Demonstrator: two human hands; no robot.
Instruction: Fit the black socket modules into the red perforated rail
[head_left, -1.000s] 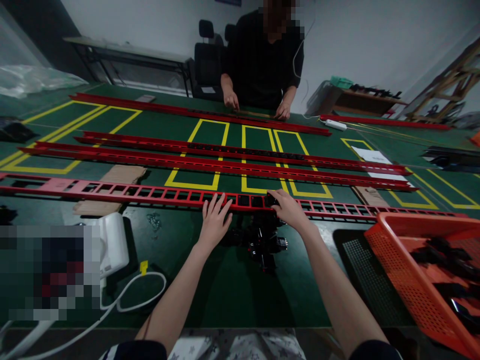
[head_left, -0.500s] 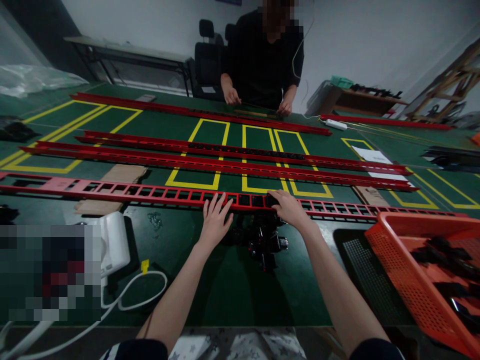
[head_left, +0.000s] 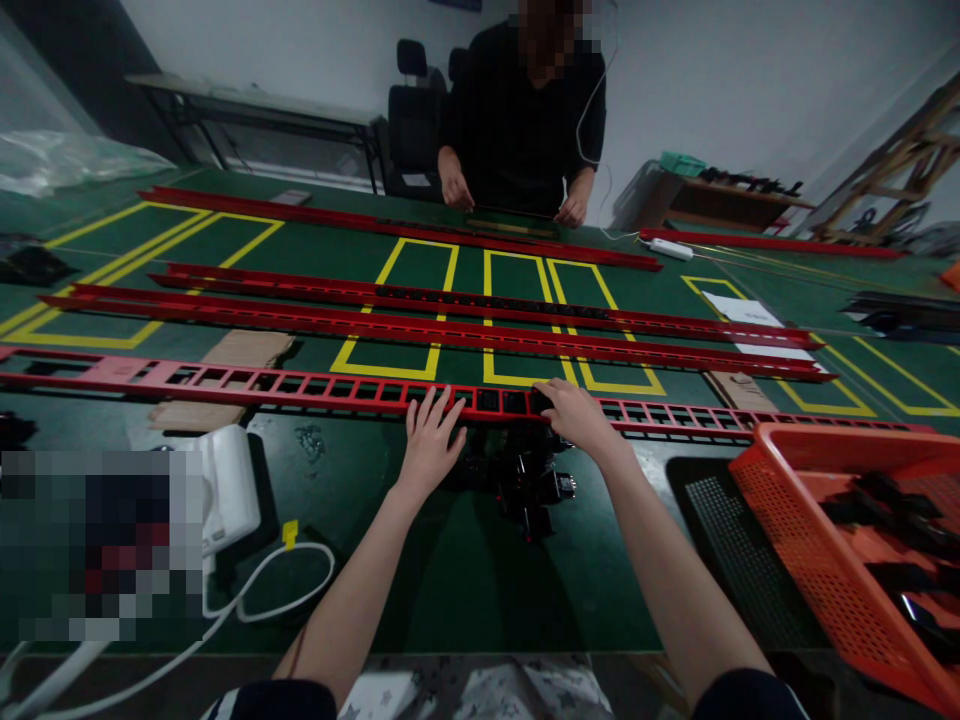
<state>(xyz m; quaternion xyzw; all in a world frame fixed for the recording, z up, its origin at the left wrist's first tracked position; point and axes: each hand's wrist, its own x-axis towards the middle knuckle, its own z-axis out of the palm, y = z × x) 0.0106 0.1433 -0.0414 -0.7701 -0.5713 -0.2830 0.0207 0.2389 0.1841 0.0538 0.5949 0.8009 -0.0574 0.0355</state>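
A long red rail (head_left: 345, 389) with a row of rectangular openings lies across the table before me. My left hand (head_left: 433, 445) rests on its near edge, fingers spread and holding nothing. To the right of that hand, black square inserts (head_left: 514, 402) sit in neighbouring openings. My right hand (head_left: 579, 418) has its fingers bent over another black insert (head_left: 538, 401) at the right end of this group, hiding part of it. Just below the rail, between my forearms, is a small heap of loose black parts (head_left: 529, 490).
An orange perforated basket (head_left: 787, 530) with black parts stands at right. At left are a white power adapter (head_left: 232, 485) and its looped cable (head_left: 300, 548). More red rails (head_left: 300, 318) lie beyond, over yellow tape outlines. Across the table, a person (head_left: 525, 130) handles a thin piece.
My hands stay almost where they were, on the rail and the black insert. The person opposite has shifted their hands slightly.
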